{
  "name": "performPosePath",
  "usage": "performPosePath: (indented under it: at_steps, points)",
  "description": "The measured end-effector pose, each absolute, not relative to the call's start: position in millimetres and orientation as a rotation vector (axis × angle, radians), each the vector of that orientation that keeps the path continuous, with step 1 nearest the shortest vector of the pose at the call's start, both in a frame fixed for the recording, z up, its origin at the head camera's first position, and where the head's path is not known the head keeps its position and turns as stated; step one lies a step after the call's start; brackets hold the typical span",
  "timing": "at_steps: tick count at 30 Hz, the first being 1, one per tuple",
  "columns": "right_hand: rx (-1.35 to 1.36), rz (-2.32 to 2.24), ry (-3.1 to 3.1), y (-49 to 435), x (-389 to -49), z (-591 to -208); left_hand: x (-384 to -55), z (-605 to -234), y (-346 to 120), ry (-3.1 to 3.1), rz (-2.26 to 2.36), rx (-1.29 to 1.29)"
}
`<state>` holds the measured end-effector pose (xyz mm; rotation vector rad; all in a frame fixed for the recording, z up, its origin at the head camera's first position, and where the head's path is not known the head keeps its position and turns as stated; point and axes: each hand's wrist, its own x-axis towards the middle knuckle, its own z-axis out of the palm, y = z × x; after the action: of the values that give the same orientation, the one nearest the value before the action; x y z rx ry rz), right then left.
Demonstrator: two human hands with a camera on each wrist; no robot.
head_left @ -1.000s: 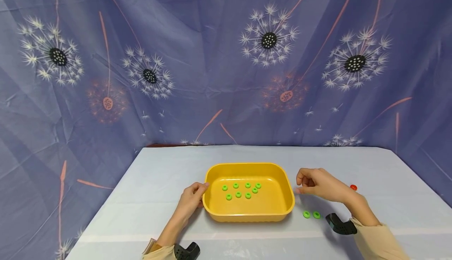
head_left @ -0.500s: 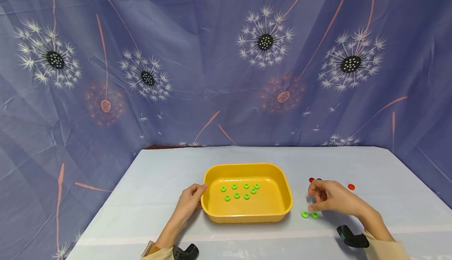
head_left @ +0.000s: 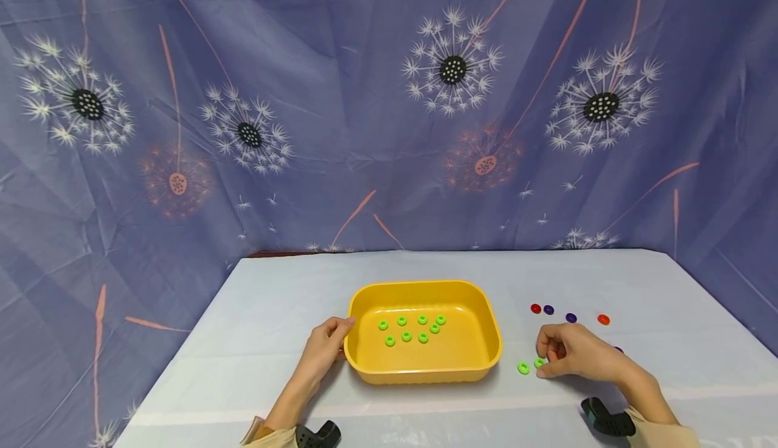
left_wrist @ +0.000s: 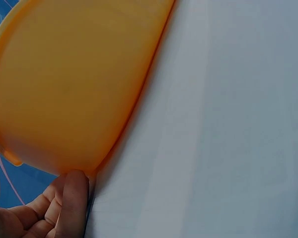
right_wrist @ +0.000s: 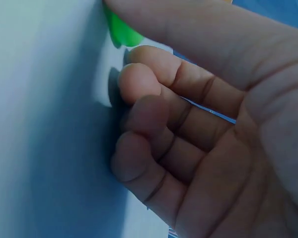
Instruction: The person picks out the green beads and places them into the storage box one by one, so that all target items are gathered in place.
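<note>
A yellow plastic tray (head_left: 422, 371) stands mid-table with several small green ring-shaped beads (head_left: 406, 336) lying apart on its floor. My left hand (head_left: 325, 343) grips the tray's left rim, thumb at the edge; in the left wrist view curled fingers (left_wrist: 75, 193) touch the tray's wall (left_wrist: 74, 89). Right of the tray, my right hand (head_left: 577, 353) pinches a green bead (head_left: 539, 363) between thumb and index finger at the tabletop. That bead (right_wrist: 124, 32) shows under the thumb in the right wrist view, partly hidden. Another green bead (head_left: 523, 368) lies just left of it.
Behind my right hand lie a red bead (head_left: 535, 309), two purple beads (head_left: 549, 310) and an orange-red bead (head_left: 604, 319). Another purple bead (head_left: 618, 350) is partly covered by the hand. A patterned blue cloth (head_left: 365, 110) hangs behind the white table (head_left: 292, 279).
My right hand has moved from beside the tray's right rim rightward and down to the green beads. The pinched bead has shifted slightly away from me. My left hand stays on the tray.
</note>
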<state>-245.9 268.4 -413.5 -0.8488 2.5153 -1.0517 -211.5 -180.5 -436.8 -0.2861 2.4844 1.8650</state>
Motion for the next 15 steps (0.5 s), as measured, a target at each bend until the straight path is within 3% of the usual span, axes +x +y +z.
performPosePath:
  at_steps: [15]
  points:
    - [-0.804,-1.050,2.518,267.9,-245.4,-413.3,-211.5,-436.8,-179.9,2.482,1.873,-0.281]
